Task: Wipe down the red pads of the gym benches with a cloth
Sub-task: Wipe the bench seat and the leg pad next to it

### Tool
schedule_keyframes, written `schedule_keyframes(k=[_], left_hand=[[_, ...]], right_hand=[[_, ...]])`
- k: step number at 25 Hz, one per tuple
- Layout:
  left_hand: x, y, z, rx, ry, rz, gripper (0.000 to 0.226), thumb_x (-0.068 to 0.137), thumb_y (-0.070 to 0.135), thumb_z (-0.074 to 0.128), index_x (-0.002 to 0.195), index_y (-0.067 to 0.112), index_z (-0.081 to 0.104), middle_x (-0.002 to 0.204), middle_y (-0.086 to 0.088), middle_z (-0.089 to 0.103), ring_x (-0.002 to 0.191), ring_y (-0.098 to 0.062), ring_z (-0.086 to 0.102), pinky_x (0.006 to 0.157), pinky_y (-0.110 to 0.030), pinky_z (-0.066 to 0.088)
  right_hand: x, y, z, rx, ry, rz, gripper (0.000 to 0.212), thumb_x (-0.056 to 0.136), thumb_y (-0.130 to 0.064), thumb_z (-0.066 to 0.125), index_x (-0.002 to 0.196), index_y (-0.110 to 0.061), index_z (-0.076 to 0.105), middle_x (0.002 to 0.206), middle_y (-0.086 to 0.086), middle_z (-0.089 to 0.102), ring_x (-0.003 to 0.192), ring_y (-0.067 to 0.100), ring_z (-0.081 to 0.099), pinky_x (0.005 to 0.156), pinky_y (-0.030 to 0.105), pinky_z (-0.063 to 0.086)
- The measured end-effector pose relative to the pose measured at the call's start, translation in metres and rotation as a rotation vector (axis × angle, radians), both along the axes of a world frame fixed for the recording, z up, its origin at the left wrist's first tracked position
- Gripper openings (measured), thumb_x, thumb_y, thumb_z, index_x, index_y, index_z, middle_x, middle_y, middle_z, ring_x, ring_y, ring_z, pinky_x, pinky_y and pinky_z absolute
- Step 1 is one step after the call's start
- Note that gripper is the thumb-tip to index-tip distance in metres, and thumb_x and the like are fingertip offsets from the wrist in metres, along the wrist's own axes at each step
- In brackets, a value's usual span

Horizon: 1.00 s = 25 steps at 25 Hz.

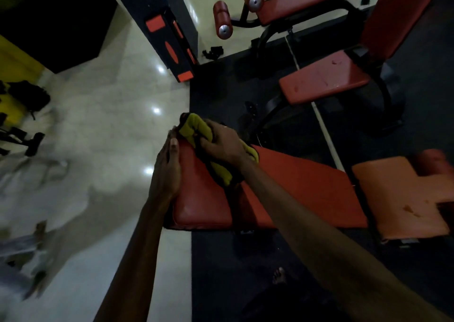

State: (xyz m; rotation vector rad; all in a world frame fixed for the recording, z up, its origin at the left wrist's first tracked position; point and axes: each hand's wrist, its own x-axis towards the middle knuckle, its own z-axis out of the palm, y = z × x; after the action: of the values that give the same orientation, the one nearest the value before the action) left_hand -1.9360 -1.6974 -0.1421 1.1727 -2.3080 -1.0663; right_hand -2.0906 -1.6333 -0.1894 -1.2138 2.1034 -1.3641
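A long red bench pad (307, 186) lies across the middle of the head view. My right hand (223, 144) grips a yellow-and-black cloth (196, 130) bunched on the pad's far left corner. With straight fingers, my left hand (167, 169) rests flat against the pad's left end. An orange-red seat pad (398, 199) adjoins this bench on the right. A second bench stands behind, with a red seat pad (324, 78) and an upright red back pad (398, 12).
Black rubber matting (221, 88) lies under the benches; glossy pale tile (98, 137) spreads to the left. Two red roller pads (222, 19) on a black frame stand at the back. A dark pillar (169, 39) with orange marks rises at centre back. My bare foot (280, 276) is below.
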Motion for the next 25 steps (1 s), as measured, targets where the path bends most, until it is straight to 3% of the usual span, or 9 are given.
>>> schedule_keyframes(k=[2, 4, 7, 10, 12, 14, 17, 20, 25], left_hand=[[0.002, 0.001, 0.0, -0.064, -0.076, 0.005, 0.053, 0.104, 0.055, 0.03, 0.155, 0.041, 0.025, 0.162, 0.014, 0.027, 0.147, -0.007, 0.027, 0.123, -0.035, 0.02], [-0.001, 0.007, 0.005, -0.201, -0.243, -0.015, 0.058, 0.104, 0.048, 0.039, 0.157, 0.039, 0.016, 0.164, 0.007, 0.021, 0.148, -0.016, 0.028, 0.12, -0.038, 0.025], [-0.009, 0.025, 0.015, -0.282, -0.438, 0.052, 0.063, 0.104, 0.05, 0.037, 0.157, 0.044, 0.004, 0.16, -0.006, 0.026, 0.134, -0.034, 0.045, 0.104, -0.049, 0.04], [-0.013, 0.043, 0.015, -0.227, -0.537, 0.171, 0.071, 0.101, 0.057, 0.036, 0.159, 0.035, 0.0, 0.157, -0.012, 0.031, 0.13, -0.042, 0.047, 0.104, -0.052, 0.038], [-0.011, 0.046, 0.014, -0.227, -0.537, 0.225, 0.077, 0.099, 0.06, 0.039, 0.159, 0.027, 0.004, 0.156, -0.015, 0.033, 0.132, -0.043, 0.045, 0.106, -0.053, 0.036], [-0.008, 0.048, 0.014, -0.252, -0.534, 0.224, 0.078, 0.098, 0.062, 0.039, 0.159, 0.025, 0.007, 0.154, -0.016, 0.035, 0.132, -0.042, 0.045, 0.105, -0.053, 0.037], [-0.011, 0.047, 0.012, -0.28, -0.524, 0.23, 0.079, 0.097, 0.064, 0.04, 0.159, 0.026, 0.009, 0.152, -0.014, 0.038, 0.131, -0.04, 0.047, 0.104, -0.052, 0.038], [-0.019, 0.045, 0.008, -0.329, -0.512, 0.224, 0.082, 0.094, 0.067, 0.043, 0.157, 0.024, 0.012, 0.15, -0.015, 0.041, 0.127, -0.04, 0.05, 0.102, -0.052, 0.04], [-0.017, 0.039, 0.003, -0.357, -0.516, 0.222, 0.084, 0.093, 0.065, 0.049, 0.156, 0.021, 0.015, 0.146, -0.018, 0.043, 0.126, -0.041, 0.05, 0.1, -0.053, 0.041]], right_hand=[[0.007, 0.006, -0.007, -0.071, 0.008, 0.018, 0.043, 0.083, -0.04, 0.053, 0.12, -0.021, 0.064, 0.111, 0.004, 0.072, 0.102, 0.029, 0.066, 0.083, 0.038, 0.05], [-0.002, 0.023, -0.027, 0.036, -0.084, -0.118, 0.038, 0.083, -0.044, 0.05, 0.11, -0.021, 0.064, 0.106, 0.007, 0.072, 0.1, 0.032, 0.066, 0.082, 0.04, 0.05], [-0.003, 0.051, -0.055, 0.131, -0.191, -0.324, 0.031, 0.085, -0.043, 0.048, 0.098, -0.017, 0.058, 0.099, 0.01, 0.068, 0.095, 0.035, 0.064, 0.077, 0.041, 0.047], [0.039, 0.078, -0.058, 0.033, -0.157, -0.235, 0.044, 0.085, -0.037, 0.052, 0.123, -0.015, 0.051, 0.119, 0.009, 0.062, 0.11, 0.033, 0.058, 0.095, 0.042, 0.044], [0.064, 0.101, -0.064, -0.027, -0.067, -0.087, 0.058, 0.084, -0.034, 0.051, 0.135, -0.007, 0.046, 0.133, 0.013, 0.054, 0.122, 0.033, 0.051, 0.113, 0.046, 0.034], [0.067, 0.121, -0.081, -0.106, -0.019, 0.005, 0.054, 0.086, -0.029, 0.054, 0.134, -0.005, 0.05, 0.133, 0.013, 0.053, 0.125, 0.033, 0.05, 0.108, 0.052, 0.039], [0.045, 0.143, -0.115, -0.053, -0.107, -0.144, 0.049, 0.093, -0.037, 0.058, 0.135, -0.013, 0.055, 0.136, 0.006, 0.057, 0.128, 0.028, 0.052, 0.102, 0.053, 0.043], [0.05, 0.164, -0.124, 0.126, -0.193, -0.295, 0.063, 0.095, -0.059, 0.051, 0.144, -0.02, 0.049, 0.152, 0.002, 0.047, 0.143, 0.025, 0.039, 0.113, 0.055, 0.035], [0.09, 0.167, -0.107, -0.01, -0.034, -0.134, 0.059, 0.093, -0.04, 0.054, 0.149, -0.022, 0.046, 0.153, 0.0, 0.046, 0.146, 0.022, 0.036, 0.117, 0.044, 0.034]])
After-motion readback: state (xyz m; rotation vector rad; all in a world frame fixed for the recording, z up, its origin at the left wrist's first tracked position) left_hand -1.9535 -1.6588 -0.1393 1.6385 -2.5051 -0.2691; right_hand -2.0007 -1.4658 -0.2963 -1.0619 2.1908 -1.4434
